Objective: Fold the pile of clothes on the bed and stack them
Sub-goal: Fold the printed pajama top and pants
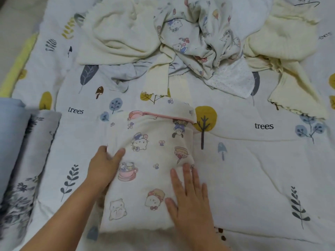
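**Folded cartoon-print garment being held on the bed**

Currently, a folded cartoon-print garment (150,165) is being kept flat on the tree-patterned bedsheet (253,169), near the front edge of the view; its pink-trimmed edge is lying on the far side. The garment's left edge is being gripped by the left hand (104,167), with the thumb curled over the top of the cloth and the fingers tucked out of sight beneath; its near right corner is being pressed down by the right hand (190,198), with the fingers laid straight and slightly spread. Farther back, a pile of unfolded clothes (190,38) is being left heaped, cream pieces mixed with a printed one; at the left, a rolled blue-and-floral quilt (23,160) is being seen beside the sheet.
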A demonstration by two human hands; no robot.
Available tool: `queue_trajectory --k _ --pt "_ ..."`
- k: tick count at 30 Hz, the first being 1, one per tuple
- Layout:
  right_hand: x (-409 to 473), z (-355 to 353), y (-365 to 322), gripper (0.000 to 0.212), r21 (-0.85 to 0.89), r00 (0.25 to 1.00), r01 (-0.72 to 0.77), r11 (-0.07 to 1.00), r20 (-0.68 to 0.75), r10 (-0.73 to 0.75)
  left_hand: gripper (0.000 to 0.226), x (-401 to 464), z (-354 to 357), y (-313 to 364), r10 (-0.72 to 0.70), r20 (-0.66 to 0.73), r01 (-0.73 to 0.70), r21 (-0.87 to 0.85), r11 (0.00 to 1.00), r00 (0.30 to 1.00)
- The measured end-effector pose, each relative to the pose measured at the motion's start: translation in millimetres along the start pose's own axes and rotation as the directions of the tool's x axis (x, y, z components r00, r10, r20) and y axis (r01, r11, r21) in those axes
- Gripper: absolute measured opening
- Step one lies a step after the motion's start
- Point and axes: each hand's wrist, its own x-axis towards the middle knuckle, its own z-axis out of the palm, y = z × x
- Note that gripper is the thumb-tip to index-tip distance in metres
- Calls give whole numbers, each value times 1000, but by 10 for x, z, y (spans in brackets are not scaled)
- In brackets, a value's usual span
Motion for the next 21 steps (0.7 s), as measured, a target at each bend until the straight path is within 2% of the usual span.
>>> queue_trajectory --k 2,3,5,7,9,10,12,13,16,19,21 --pt "4 5 6 73 -1 1000 -11 1000 14 11 27 73 -69 -32 72 25 -73 59 996 997" --pt "-13 -22 -8 73 15 1000 -25 1000 0 25 27 105 -102 -32 103 6 -103 79 992 995" --pt "-27 -112 -92 69 130 991 -38 991 -124 54 28 129 -128 4 171 -116 -148 181 972 979" --pt "52 -247 -189 70 244 959 -11 970 -273 79 44 55 -83 120 249 -210 -190 267 945 946" --pt "273 -391 -255 71 267 928 2 964 -360 97 59 -7 28 244 340 -188 -267 331 905 921" --pt "418 -469 -267 71 263 921 -17 965 -372 117 57 6 97 289 360 -154 -289 352 890 920" --pt "695 -610 -256 73 299 924 -73 952 -338 177 38 63 178 378 352 -116 -305 298 905 929" --pt "799 -655 -240 74 345 930 -84 935 -309 198 28 100 189 412 354 -114 -325 214 921 928" --pt "944 -678 -209 77 518 931 -23 855 -300 207 30 172 134 446 405 -209 -418 -17 908 890" --pt "968 -617 -238 77 472 865 57 880 -464 193 30 171 43 422 478 -313 -521 -67 851 821" --pt "1003 -561 -231 73 375 890 17 927 -429 157 15 240 61 339 416 -256 -430 -2 903 873"
